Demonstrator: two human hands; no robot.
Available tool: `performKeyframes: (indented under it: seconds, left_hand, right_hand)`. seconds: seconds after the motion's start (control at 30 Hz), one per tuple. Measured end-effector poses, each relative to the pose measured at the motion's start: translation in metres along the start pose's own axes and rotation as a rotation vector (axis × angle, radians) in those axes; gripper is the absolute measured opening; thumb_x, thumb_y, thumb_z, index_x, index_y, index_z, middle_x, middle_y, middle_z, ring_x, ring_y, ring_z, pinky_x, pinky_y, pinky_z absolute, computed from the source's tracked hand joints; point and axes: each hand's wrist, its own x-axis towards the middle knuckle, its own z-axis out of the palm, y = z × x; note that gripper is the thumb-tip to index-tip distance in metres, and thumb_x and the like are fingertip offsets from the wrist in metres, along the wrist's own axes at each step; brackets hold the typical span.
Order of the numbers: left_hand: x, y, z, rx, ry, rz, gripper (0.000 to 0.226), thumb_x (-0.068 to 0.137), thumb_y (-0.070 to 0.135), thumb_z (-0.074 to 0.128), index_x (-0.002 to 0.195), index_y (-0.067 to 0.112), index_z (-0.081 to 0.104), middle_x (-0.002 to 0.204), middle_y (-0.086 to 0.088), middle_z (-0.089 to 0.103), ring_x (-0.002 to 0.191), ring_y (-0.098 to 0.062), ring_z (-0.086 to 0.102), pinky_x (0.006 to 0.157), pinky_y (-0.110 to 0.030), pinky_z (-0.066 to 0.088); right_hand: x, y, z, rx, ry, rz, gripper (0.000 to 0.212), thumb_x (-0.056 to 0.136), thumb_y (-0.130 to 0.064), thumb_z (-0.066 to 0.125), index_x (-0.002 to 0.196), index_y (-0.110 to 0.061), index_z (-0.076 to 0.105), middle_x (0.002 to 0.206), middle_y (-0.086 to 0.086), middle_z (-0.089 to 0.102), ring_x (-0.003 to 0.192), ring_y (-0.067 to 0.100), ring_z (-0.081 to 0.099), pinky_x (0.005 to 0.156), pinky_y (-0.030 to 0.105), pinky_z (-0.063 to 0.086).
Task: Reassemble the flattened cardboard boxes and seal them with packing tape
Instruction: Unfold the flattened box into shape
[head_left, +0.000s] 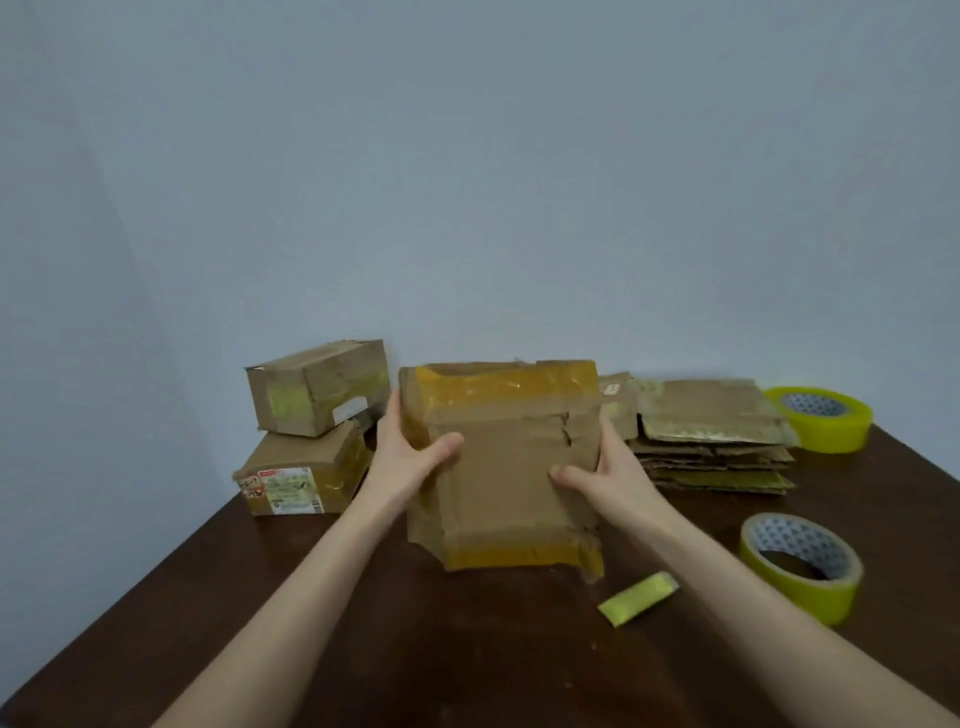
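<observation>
Well, two taped boxes (311, 387) sit stacked far left on the table (363, 623); the left hand (410, 447) and right hand (597, 467) clasp the side edges of a flattened cardboard box (509, 467) held up at mid-table; a pile of flat cardboard (717, 441) and two yellow tape rolls (802, 566) lie right.

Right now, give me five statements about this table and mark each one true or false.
1. The left hand and right hand grip the cardboard box by its sides. True.
2. Both rolls of tape sit on the person's left. False: the near tape roll and far tape roll are on the right.
3. An upper box rests on a lower box at the left. True.
4. The flattened cardboard pile lies on the floor. False: it lies on the table, right of the held box.
5. A loose yellow strip lies on the table by the near tape roll. True.
</observation>
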Motion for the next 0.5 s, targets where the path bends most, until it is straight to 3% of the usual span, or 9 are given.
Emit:
performKeyframes:
  seconds: [0.13,0.2,0.3,0.4,0.5]
  left_hand:
    - [-0.042,-0.007,0.008,-0.17,-0.122,0.082,0.116,0.044,0.067,0.082,0.141,0.044,0.024,0.137,0.006,0.049,0.118,-0.009,0.055,0.092,-0.027,0.051]
    - [-0.052,-0.006,0.008,-0.278,-0.139,0.123,0.117,0.042,0.061,0.087,0.142,0.044,0.027,0.13,0.006,0.057,0.114,-0.011,0.059,0.091,-0.029,0.052]
    - [-0.063,-0.005,0.003,-0.29,-0.161,0.169,0.113,0.044,0.061,0.086,0.141,0.044,0.032,0.136,0.003,0.053,0.117,-0.012,0.058,0.092,-0.03,0.052]
    - [-0.072,-0.006,-0.005,-0.274,-0.126,0.174,0.103,0.043,0.065,0.084,0.134,0.047,0.039,0.134,0.002,0.054,0.111,-0.005,0.06,0.08,-0.02,0.053]
    - [-0.07,-0.004,-0.01,-0.248,-0.126,0.199,0.093,0.047,0.064,0.083,0.13,0.048,0.045,0.136,0.006,0.051,0.112,-0.002,0.058,0.08,-0.017,0.052]
  right_hand:
    - [-0.04,0.025,0.014,-0.121,0.033,-0.062,0.079,0.087,-0.018,0.067,0.148,-0.035,0.019,0.141,-0.006,0.044,0.128,0.013,0.046,0.108,0.044,0.04]
    - [-0.051,0.028,0.021,-0.138,0.055,-0.109,0.09,0.088,-0.019,0.066,0.152,-0.035,0.006,0.151,-0.006,0.03,0.136,0.012,0.034,0.113,0.038,0.033]
    - [-0.059,0.031,0.023,-0.21,0.086,-0.185,0.095,0.09,-0.025,0.065,0.151,-0.039,-0.006,0.156,-0.012,0.013,0.143,0.01,0.02,0.113,0.033,0.029]
    - [-0.063,0.029,0.015,-0.268,0.064,-0.261,0.097,0.087,-0.04,0.065,0.144,-0.056,-0.011,0.157,-0.019,0.005,0.14,0.012,0.027,0.104,0.043,0.043]
    - [-0.06,0.024,0.005,-0.315,0.043,-0.303,0.095,0.086,-0.041,0.067,0.139,-0.065,-0.007,0.154,-0.028,-0.001,0.129,0.011,0.041,0.092,0.037,0.051]
